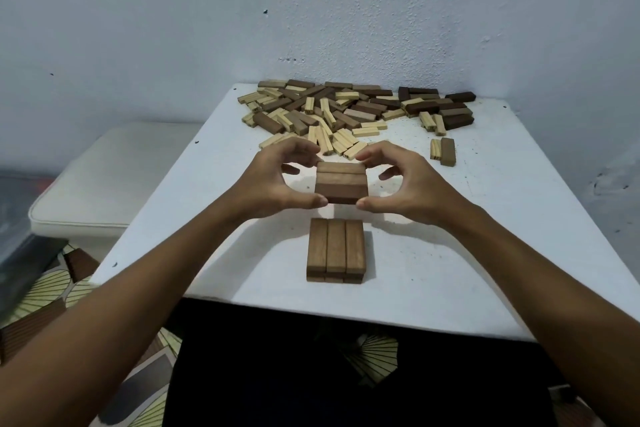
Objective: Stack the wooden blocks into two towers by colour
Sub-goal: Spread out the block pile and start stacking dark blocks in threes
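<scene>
Brown and pale blocks on white

Three mid-brown blocks (341,183) held side by side, darkest nearest; warm brown grained stack (336,250) at 6 o'clock of them; heap (349,111) at 12 o'clock mixing dark brown with pale cream-yellow; a cream and a brown pair (442,150) at 2 o'clock; white table (485,236) speckled dark; bluish-white wall (138,28); off-white cushion (104,184) at 9 o'clock; floor covering (45,288) with cream fan pattern and brown.

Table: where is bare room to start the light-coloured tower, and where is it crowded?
Bare patches lie left and right of the dark stack near the front edge of the table. Both hands grip a set of dark blocks just behind it. The back is crowded by the mixed pile, and a stray pair sits to the right.
</scene>
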`<act>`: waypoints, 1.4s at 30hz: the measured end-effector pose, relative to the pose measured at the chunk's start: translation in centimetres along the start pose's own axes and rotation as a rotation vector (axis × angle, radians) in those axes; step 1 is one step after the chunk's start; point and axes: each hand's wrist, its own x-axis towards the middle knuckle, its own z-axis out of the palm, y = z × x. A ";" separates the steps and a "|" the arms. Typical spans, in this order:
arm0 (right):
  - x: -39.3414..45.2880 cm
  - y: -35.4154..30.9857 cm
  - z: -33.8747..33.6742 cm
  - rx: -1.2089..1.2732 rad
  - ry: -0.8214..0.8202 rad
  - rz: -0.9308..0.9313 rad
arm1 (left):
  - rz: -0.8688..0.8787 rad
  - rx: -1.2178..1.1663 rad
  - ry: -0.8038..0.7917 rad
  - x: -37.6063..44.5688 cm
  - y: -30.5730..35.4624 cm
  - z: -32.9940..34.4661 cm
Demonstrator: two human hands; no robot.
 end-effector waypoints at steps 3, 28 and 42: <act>-1.9 -1.1 0.3 0.009 -0.018 -0.012 | 0.001 -0.017 0.011 -2.3 0.8 0.1; -6.2 -2.7 2.0 -0.061 -0.081 0.018 | -0.029 -0.013 -0.015 -7.3 0.9 1.6; -6.8 -2.9 2.4 0.041 -0.016 0.078 | -0.060 -0.095 -0.016 -7.7 0.6 2.3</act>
